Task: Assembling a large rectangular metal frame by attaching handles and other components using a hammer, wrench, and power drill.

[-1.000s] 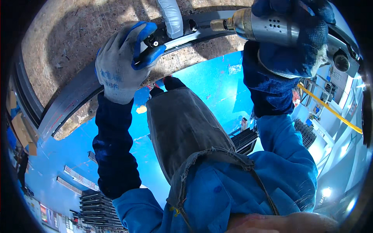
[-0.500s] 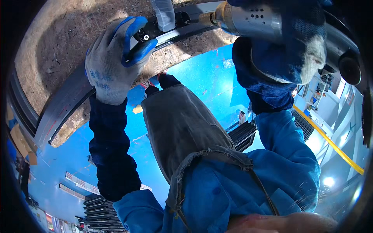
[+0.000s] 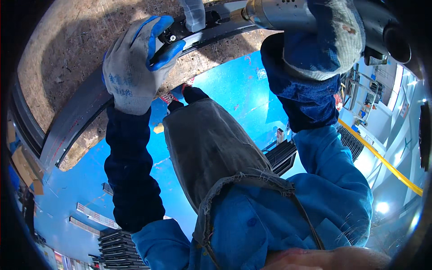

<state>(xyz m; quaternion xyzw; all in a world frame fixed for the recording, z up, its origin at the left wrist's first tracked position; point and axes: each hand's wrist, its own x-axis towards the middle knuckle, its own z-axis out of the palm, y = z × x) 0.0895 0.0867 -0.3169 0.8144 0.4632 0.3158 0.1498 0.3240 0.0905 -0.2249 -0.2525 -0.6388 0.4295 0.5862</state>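
My left hand [image 3: 132,67], in a grey glove with blue fingertips, is closed round a black fitting [image 3: 166,38] on a long dark profile [image 3: 78,112]. A cross-head screw [image 3: 173,38] shows between thumb and forefinger. At the upper right my gloved right hand [image 3: 330,38] grips a silver power drill [image 3: 292,17] lying nearly level. Its front end points left, over the profile; whether the tip touches anything I cannot tell. A pale wrinkled piece [image 3: 194,17] comes down from the top edge, beside the fitting.
Under the profile lies a worn brown workbench [image 3: 58,63] with a curved-looking front edge. Another dark profile [image 3: 27,112] lies at the far left. Stacked dark bars [image 3: 119,249] stand on the blue floor [image 3: 234,99], and a yellow hose or bar [image 3: 382,159] slants across the right.
My right hand and the drill have risen and shifted a little left. The left hand has moved slightly right, still closed round the fitting.
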